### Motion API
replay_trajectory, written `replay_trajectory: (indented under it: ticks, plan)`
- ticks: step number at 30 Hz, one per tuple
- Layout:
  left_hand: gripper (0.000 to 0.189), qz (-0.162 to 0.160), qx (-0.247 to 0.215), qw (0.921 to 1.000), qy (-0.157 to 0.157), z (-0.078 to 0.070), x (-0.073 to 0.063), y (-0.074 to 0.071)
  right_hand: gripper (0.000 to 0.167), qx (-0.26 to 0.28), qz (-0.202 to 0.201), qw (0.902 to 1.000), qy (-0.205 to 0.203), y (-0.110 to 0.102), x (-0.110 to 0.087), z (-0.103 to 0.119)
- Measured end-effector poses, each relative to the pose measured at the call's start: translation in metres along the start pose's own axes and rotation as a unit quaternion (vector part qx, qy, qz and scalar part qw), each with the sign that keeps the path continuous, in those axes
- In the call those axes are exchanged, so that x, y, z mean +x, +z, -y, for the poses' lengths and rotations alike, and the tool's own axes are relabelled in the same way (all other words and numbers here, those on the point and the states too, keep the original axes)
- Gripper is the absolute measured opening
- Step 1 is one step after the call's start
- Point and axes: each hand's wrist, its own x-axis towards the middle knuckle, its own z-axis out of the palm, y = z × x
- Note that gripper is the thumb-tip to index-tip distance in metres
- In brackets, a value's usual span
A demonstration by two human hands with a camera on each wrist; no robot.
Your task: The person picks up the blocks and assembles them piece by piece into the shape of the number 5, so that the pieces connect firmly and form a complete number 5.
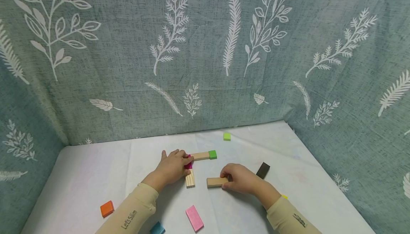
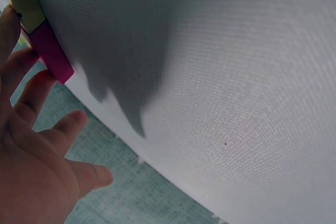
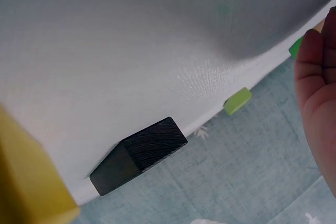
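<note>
My left hand (image 1: 171,167) rests its fingers on a magenta block (image 1: 188,163), the thumb near a striped wooden block (image 1: 190,180) that meets it. In the left wrist view the magenta block (image 2: 51,53) has fingertips against it, while the other fingers spread out. A tan wooden strip (image 1: 201,156) runs right from the magenta block to a green block (image 1: 213,154). Between thumb and fingers, my right hand (image 1: 241,178) grips another tan wooden block (image 1: 215,182) by its right end. What it holds is out of the right wrist view.
A dark block (image 1: 263,170) lies beyond my right wrist, with a yellow block (image 3: 31,177) partly behind the sleeve. Farther back sits a lime block (image 1: 227,136). Nearer are pink (image 1: 194,218), blue (image 1: 157,228) and orange (image 1: 107,208) blocks. Patterned curtains (image 1: 205,102) border the white table.
</note>
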Motion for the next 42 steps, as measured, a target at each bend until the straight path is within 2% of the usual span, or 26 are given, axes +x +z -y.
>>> replay_trajectory:
  ticks: [10,19,32,42]
  plan:
    - [0.052,-0.002,0.0,1.0,0.004,0.002,-0.001,0.0,0.02,0.009,0.01,0.9999,-0.007,0.0,0.004,0.0]
    - [0.053,0.005,-0.007,1.0,0.003,0.002,-0.001,-0.003,0.02,-0.011,0.018,0.9998,-0.007,0.001,0.012,0.003]
    - [0.054,0.005,-0.006,1.0,-0.005,0.002,0.0,-0.002,0.019,-0.038,0.042,0.9983,-0.008,0.008,0.034,0.018]
    - [0.054,0.012,-0.004,0.9999,-0.004,0.002,0.001,-0.002,0.019,-0.044,0.047,0.9979,-0.005,0.009,0.038,0.02]
